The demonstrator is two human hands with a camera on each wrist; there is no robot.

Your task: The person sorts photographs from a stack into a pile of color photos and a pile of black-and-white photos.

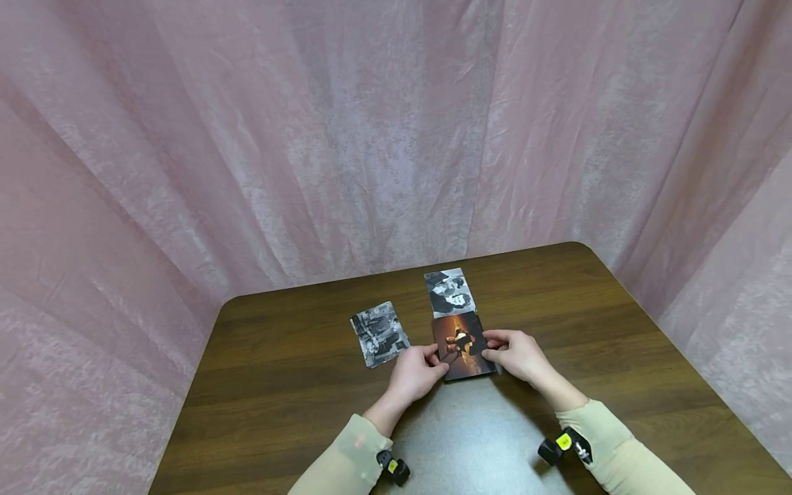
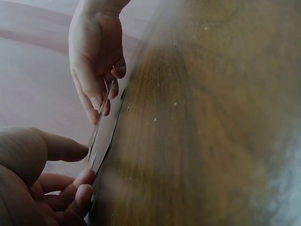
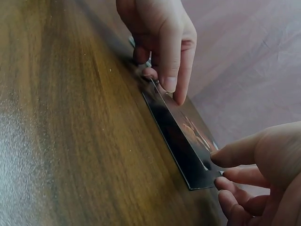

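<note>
Photo (image 1: 463, 345), dark, glossy, orange-lit figures

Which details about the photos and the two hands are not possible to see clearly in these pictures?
- Head view: the figures in the colour photo and the two black-and-white photos are too small to identify.
- Left wrist view: the colour photo shows edge-on; its image is hidden.
- Right wrist view: the left hand and right hand are cut off by frame edges.
- Whether one print or a stack: unclear.

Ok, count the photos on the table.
3. A black-and-white photo lies at the left, another black-and-white photo farther back, and an orange-toned colour photo is pinched between both hands. More may lie stacked under it.
</note>
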